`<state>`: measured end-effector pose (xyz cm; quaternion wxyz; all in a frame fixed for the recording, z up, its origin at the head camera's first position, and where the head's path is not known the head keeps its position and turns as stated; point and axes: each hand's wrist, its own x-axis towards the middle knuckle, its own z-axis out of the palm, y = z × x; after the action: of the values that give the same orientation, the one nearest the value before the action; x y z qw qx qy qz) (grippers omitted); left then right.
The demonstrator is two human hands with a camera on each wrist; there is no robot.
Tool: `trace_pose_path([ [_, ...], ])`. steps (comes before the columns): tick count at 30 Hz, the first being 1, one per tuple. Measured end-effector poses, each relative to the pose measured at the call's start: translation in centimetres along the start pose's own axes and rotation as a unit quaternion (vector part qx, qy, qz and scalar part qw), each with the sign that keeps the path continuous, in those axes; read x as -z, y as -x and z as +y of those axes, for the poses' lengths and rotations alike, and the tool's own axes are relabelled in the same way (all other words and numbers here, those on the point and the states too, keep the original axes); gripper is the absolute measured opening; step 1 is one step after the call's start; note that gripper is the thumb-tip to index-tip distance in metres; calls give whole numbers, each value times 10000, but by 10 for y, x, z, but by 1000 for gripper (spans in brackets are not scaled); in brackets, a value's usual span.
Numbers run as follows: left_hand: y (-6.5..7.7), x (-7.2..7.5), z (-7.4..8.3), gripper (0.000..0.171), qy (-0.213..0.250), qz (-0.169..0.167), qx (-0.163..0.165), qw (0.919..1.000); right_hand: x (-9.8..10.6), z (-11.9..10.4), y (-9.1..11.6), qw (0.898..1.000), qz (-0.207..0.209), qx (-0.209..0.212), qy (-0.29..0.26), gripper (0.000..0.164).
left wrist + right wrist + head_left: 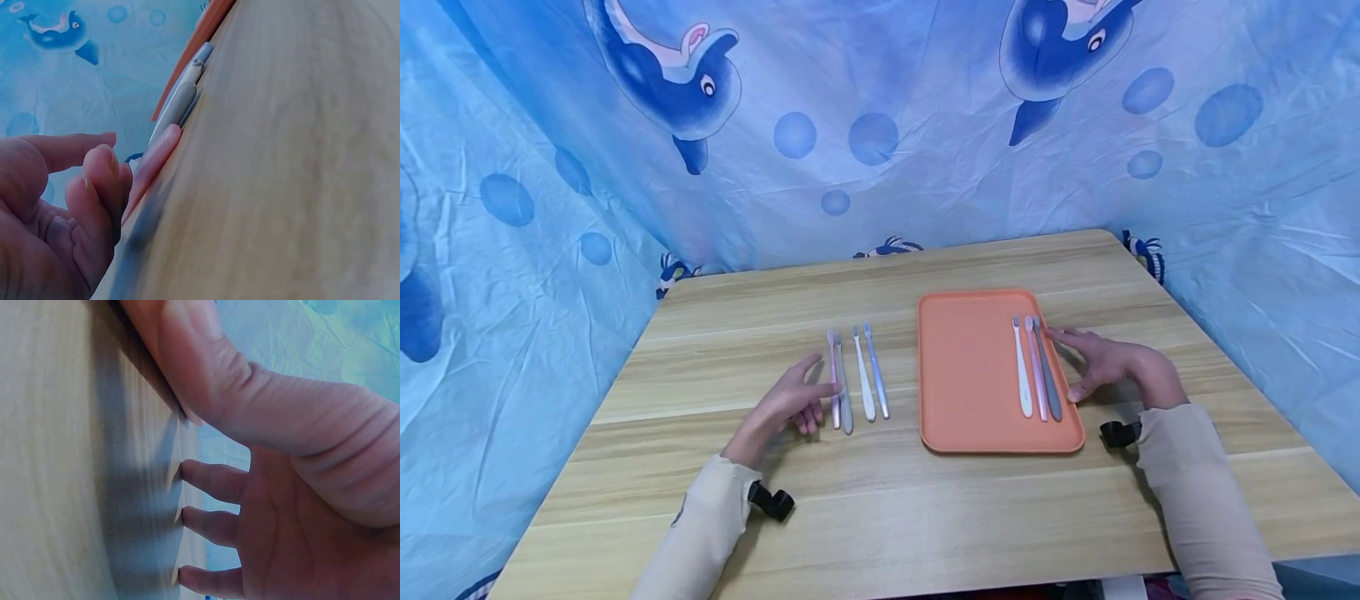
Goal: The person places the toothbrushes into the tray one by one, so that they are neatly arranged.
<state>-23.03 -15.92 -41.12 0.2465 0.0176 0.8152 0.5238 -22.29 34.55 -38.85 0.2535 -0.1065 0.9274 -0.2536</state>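
My left hand (784, 402) hovers at the left end of a row of toothbrushes, its thumb and forefinger spread and the other fingers bent. Closest to it lies a pink toothbrush (832, 392); a grey one (845, 400), a white one (864, 385) and a blue one (876, 375) follow to the right. In the left wrist view nothing is in the hand (62, 219). An orange tray (966, 375) holds a white toothbrush (1023, 379), a pink one (1037, 379) and a dark grey one (1049, 383). My right hand (1112, 364) touches the tray's right edge with spread fingers.
Everything lies on a wooden table (850, 517). Behind it hangs a blue curtain (925, 192) printed with dolphins. A black camera mount (771, 502) sits on the left wrist, another mount (1120, 433) on the right.
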Motion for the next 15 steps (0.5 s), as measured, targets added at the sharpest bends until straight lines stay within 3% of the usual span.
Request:
trace_pose_path([
  [15,0,1,-9,94,41,-92,84,9999,1,-1,0,10000,-7,45,15,129],
])
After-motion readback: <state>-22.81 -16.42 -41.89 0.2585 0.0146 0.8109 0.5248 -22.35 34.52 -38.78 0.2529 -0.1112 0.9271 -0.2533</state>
